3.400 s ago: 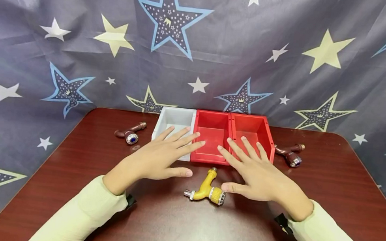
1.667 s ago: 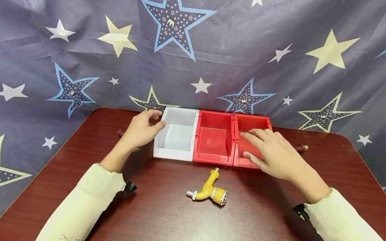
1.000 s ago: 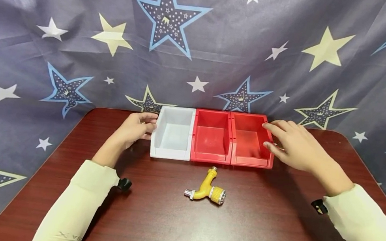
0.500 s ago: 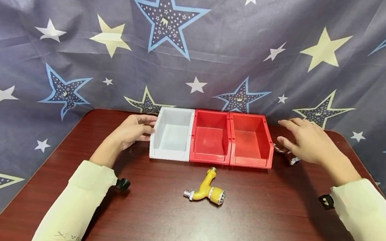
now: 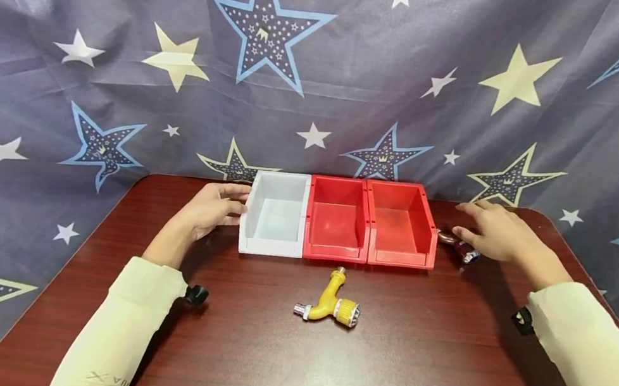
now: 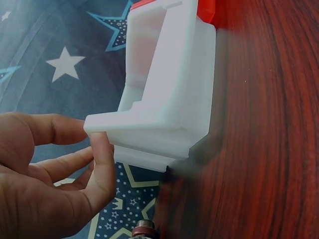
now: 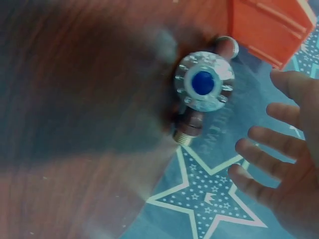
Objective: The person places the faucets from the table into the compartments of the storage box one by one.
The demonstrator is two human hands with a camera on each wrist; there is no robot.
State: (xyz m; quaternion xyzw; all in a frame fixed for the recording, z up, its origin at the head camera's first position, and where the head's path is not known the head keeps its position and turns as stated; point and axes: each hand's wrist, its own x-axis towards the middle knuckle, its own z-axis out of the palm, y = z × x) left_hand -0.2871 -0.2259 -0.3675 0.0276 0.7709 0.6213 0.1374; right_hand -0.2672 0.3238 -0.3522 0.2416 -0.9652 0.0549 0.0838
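A: Noticed any change?
B: Yes: look at the right hand (image 5: pixel 497 232). Was beside the outer wall of the right-hand, low-fronted red plastic bin (image 5: pixel 401 258) a second ago; now hangs farther right, by a brown metal faucet with a clear, blue-centred knob (image 7: pixel 203 82).

A: Holding anything?
B: Nothing. Spread wide, with gaps between the fingers; not gripping the faucet, judging by the blurry right wrist view.

A: And the left hand (image 5: pixel 218 208)?
B: Stayed at the outer side of the white, low-fronted plastic bin (image 5: pixel 273 248), with fingertips at the rim. Can't tell whether pinching or merely touching.

A: Meaning, for the work?
B: Seems done with the red side of the row, at least for now, and well placed for the brown faucet; not yet taken up.

A: Seen the rest?
B: Yes: between the other two bins, a middle red plastic bin (image 5: pixel 334 252); in front, on the glossy reddish-brown table (image 5: pixel 289 375), a yellow faucet with silvery ends (image 5: pixel 327 306), untouched.

A: Anything in the way?
B: Perhaps: close beside the brown faucet, the right-hand bin's wall. On the left, hidden in the head view, a threaded metal end (image 6: pixel 143 229), otherwise out of sight.
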